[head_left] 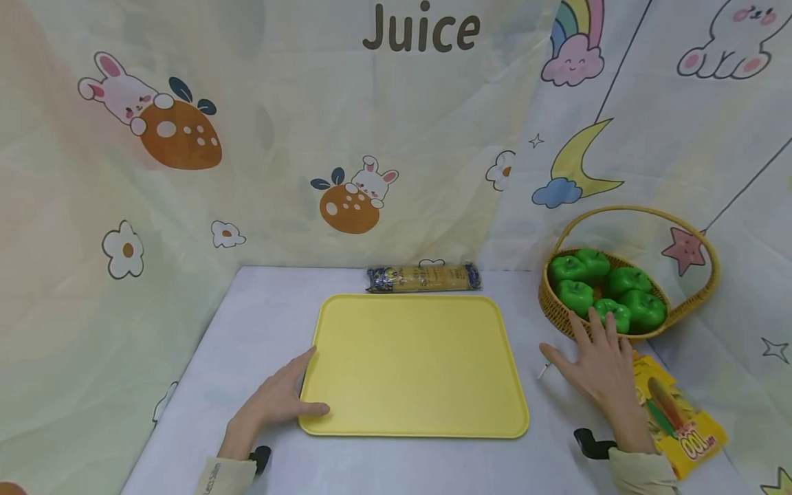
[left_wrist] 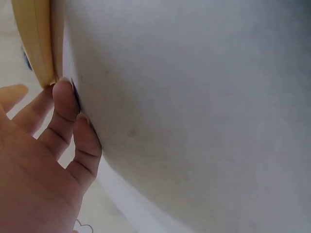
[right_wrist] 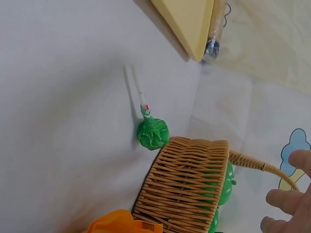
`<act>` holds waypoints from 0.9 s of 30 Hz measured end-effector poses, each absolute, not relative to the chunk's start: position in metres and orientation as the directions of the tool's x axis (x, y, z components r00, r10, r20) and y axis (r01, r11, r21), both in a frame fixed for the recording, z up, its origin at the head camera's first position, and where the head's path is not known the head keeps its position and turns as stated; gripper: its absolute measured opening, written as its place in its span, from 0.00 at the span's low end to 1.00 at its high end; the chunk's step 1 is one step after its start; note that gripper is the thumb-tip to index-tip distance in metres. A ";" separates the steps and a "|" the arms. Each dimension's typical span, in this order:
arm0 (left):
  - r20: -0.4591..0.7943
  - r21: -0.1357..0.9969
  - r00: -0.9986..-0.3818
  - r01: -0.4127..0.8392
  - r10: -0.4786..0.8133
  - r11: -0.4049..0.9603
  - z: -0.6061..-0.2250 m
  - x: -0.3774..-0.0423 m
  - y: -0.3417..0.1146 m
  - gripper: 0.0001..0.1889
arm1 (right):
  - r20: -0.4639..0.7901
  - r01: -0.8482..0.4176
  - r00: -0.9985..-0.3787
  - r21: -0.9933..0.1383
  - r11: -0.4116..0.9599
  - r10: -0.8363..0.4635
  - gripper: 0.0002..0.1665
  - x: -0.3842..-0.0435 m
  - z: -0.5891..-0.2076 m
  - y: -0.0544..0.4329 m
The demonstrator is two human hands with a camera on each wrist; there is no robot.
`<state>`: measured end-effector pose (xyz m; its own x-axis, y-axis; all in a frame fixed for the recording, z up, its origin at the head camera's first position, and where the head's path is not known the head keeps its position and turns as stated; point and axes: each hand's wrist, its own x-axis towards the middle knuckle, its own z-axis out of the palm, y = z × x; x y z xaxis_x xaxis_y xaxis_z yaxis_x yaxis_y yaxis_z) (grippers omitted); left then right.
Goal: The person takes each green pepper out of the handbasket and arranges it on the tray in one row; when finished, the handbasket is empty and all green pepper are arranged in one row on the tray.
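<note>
My left hand (head_left: 281, 397) lies at the left edge of a yellow tray (head_left: 413, 364), thumb over its front left corner and fingers along its side. In the left wrist view the fingertips (left_wrist: 65, 99) are beside the tray's rim (left_wrist: 36, 39). My right hand (head_left: 603, 368), fingers spread, reaches toward a wicker basket (head_left: 557, 313) of several green bell peppers (head_left: 643, 309), its fingertips overlapping the front rim. Under that hand, a green-wrapped lollipop (right_wrist: 153, 133) lies on the table next to the basket; only its stick (head_left: 544, 370) shows in the head view.
A long packet (head_left: 427, 278) of what looks like dry noodles, with blue ends, lies behind the tray. A yellow snack bag (head_left: 687, 430) is at the right, partly behind the right forearm. A printed cloth backdrop (head_left: 272, 137) rises along the table's back and sides.
</note>
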<state>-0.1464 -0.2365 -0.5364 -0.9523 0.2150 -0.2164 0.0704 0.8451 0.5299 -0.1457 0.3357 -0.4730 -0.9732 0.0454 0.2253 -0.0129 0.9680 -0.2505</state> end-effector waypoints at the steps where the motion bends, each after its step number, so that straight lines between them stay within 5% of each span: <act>1: -0.219 0.529 -0.950 0.077 0.223 0.845 -0.536 -0.146 -0.237 0.69 | 0.224 -0.013 -0.974 -0.253 0.967 0.045 0.58 -0.145 -0.474 0.336; 12: -0.256 0.464 -0.942 0.077 0.217 0.882 -0.538 -0.139 -0.235 0.84 | 0.206 -0.003 -0.977 -0.259 0.966 0.052 0.59 -0.142 -0.475 0.338; 27: -0.266 0.457 -0.943 0.059 0.200 0.888 -0.539 -0.138 -0.234 0.88 | 0.191 0.009 -0.980 -0.265 0.964 0.062 0.60 -0.140 -0.474 0.345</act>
<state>-0.1378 -0.2338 -0.5390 -0.9430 0.1998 -0.2661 0.0593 0.8877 0.4565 -0.1401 0.3450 -0.4738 -0.9796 0.0620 0.1913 0.0092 0.9641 -0.2654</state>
